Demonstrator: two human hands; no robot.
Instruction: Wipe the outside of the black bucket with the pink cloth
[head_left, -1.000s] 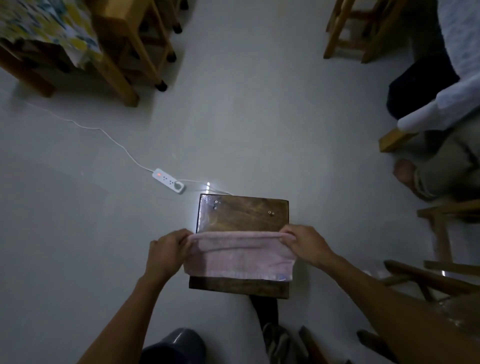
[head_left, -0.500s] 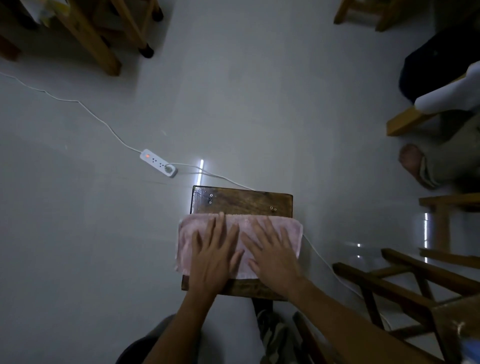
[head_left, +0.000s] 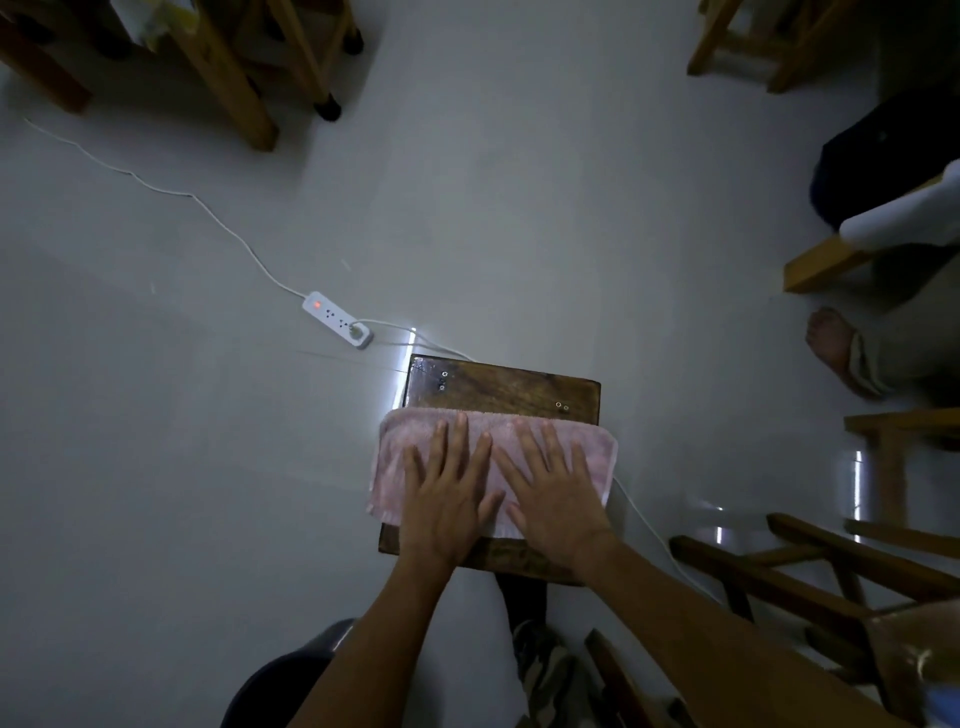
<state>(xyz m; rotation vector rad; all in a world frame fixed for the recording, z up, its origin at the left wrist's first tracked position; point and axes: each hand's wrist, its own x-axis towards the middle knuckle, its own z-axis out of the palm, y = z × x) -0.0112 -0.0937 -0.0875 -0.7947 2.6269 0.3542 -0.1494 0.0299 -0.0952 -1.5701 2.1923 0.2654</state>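
Observation:
The pink cloth (head_left: 402, 457), folded into a rectangle, lies flat on a small dark wooden stool (head_left: 498, 387) at the centre. My left hand (head_left: 449, 496) presses on the cloth's left half with fingers spread. Beside it, my right hand (head_left: 556, 488) lies flat on the right half, fingers apart. Neither hand grips the cloth. A dark rounded rim, probably the black bucket (head_left: 291, 675), shows at the bottom edge under my left forearm, mostly hidden.
A white power strip (head_left: 337, 325) with a red light and its cable lie on the grey floor just beyond the stool. Wooden furniture legs (head_left: 234, 88) stand far left, wooden chair frames (head_left: 831, 577) at right. Another person's foot (head_left: 831, 343) rests at the right edge.
One second ago both hands pinched the cloth's far corners. Since then they let go and lie flat on the folded cloth. The view has shifted slightly.

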